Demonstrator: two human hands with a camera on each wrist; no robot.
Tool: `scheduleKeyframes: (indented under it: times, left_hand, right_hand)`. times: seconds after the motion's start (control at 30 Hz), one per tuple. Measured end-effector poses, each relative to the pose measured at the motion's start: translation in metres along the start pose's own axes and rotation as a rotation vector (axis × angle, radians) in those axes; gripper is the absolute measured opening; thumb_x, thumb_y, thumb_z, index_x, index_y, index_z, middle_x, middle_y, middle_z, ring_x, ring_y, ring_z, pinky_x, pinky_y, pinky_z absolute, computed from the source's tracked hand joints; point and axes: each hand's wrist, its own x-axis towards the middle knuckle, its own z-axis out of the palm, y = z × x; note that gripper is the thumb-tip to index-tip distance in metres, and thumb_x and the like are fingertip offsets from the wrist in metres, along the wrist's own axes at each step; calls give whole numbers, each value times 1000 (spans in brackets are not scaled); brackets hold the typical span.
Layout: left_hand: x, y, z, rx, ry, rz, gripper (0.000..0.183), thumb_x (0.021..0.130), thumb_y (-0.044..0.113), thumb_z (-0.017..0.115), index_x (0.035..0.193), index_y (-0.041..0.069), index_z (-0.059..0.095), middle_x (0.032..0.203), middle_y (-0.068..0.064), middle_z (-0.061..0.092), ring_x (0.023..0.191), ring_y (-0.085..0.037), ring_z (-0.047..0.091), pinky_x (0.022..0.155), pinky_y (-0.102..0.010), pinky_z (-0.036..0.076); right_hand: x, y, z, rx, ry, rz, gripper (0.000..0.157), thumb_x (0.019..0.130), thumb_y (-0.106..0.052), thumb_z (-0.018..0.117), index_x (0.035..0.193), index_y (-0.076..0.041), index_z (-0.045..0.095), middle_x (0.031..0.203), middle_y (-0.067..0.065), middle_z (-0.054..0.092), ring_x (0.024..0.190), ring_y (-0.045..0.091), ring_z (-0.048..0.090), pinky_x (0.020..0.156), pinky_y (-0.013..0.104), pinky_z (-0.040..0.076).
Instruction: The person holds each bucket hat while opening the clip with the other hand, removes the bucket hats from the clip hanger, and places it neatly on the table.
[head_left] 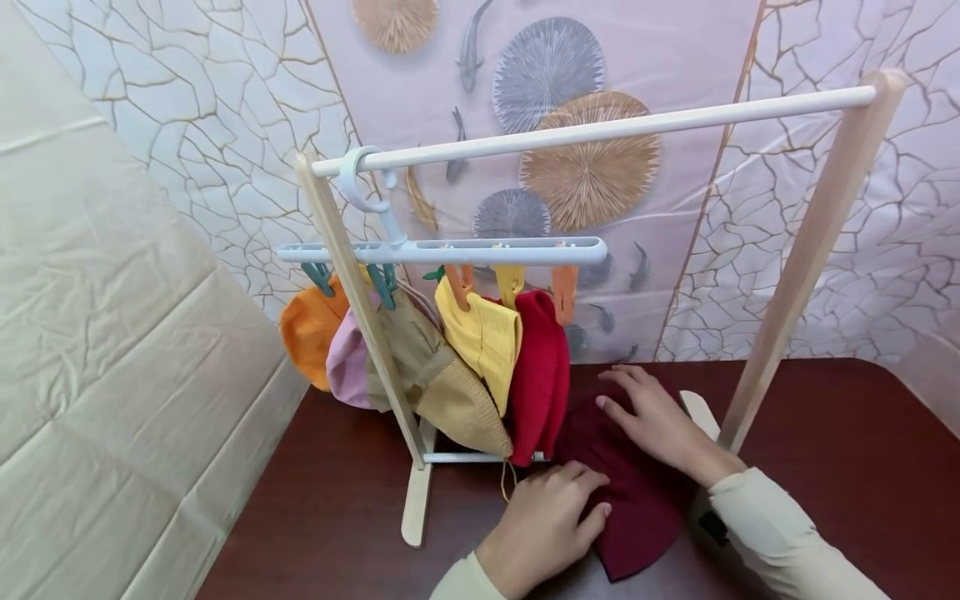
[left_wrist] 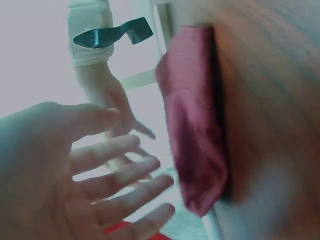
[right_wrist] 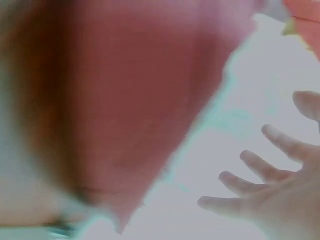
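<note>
A dark maroon piece of cloth, folded flat and shaped like a cap (head_left: 637,521), lies on the table under my hands; its exact kind cannot be told. My left hand (head_left: 551,517) is over its near left edge, fingers loosely bent. Over its far right part is my right hand (head_left: 663,421), fingers spread. In the left wrist view the left hand (left_wrist: 110,175) shows straight, parted fingers beside the maroon cloth (left_wrist: 192,120). The right wrist view shows the right hand (right_wrist: 280,185) with spread fingers, apart from the cloth (right_wrist: 145,100). Neither hand grips anything.
A wooden rack (head_left: 817,242) with a white top rod (head_left: 600,129) stands behind the hands. From it hangs a pale blue clip hanger (head_left: 442,250) holding orange (head_left: 307,329), beige (head_left: 457,392), yellow (head_left: 480,333) and red cloth items (head_left: 536,375). The dark table (head_left: 862,450) lies beneath.
</note>
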Motion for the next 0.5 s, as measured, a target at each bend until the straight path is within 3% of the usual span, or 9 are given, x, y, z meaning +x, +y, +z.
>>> scheduleKeyframes:
  times: [0.17, 0.3, 0.4, 0.5]
  left_hand:
    - [-4, -1, -19, -133, 208, 30, 10, 99, 25, 70, 103, 27, 79, 95, 19, 73, 79, 5, 69, 63, -11, 49]
    - [-3, -6, -35, -211, 440, 108, 9, 98, 19, 71, 96, 24, 78, 86, 18, 73, 68, 7, 62, 62, -6, 44]
    - [0, -9, -44, -233, 613, 200, 10, 96, 14, 69, 94, 19, 78, 81, 14, 73, 64, 4, 62, 63, -6, 46]
    - [6, -15, -54, -233, 756, 252, 13, 95, 10, 67, 92, 16, 78, 78, 10, 73, 63, 0, 64, 64, -9, 50]
  right_hand:
    - [3, -40, -26, 83, 157, -99, 36, 108, -21, 63, 140, -3, 61, 137, 18, 63, 127, 38, 61, 101, 58, 50]
    - [6, -74, -46, 183, 277, -180, 32, 107, -12, 62, 139, -4, 63, 133, 12, 68, 116, 29, 69, 93, 30, 57]
    - [10, -98, -60, 284, 361, -237, 32, 106, -6, 61, 138, -3, 63, 129, 10, 70, 114, 19, 70, 90, 14, 53]
    - [18, -118, -73, 397, 425, -275, 36, 105, -4, 61, 141, -1, 59, 127, 13, 69, 115, 14, 68, 94, 15, 52]
